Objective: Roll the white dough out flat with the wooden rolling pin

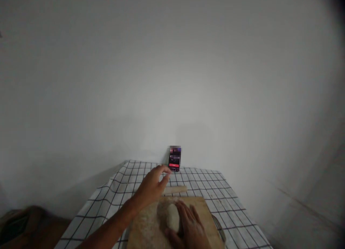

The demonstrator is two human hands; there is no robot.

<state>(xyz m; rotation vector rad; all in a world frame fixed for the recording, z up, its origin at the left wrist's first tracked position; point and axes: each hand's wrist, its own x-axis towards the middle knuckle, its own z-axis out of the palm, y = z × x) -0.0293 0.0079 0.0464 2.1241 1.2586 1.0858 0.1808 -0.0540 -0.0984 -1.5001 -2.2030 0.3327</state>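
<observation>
My left hand [154,182] reaches forward over the tablecloth, close to a phone [174,161] with a lit screen that leans upright against the wall. Its thumb and fingers are apart and nothing is between them. Under that hand lies a pale rolling pin [176,189], its left part hidden. Around the right side of a smooth oval lump of dough [173,218], my right hand [192,225] rests with thumb and fingers on it. The dough sits on a floured wooden board [145,227].
A black-and-white checked tablecloth [231,202] covers the table, which meets a plain pale wall [172,80]. The rim of a round dish [220,229] shows beside the board's right edge. A brown object [35,220], dim and unclear, stands low at the left.
</observation>
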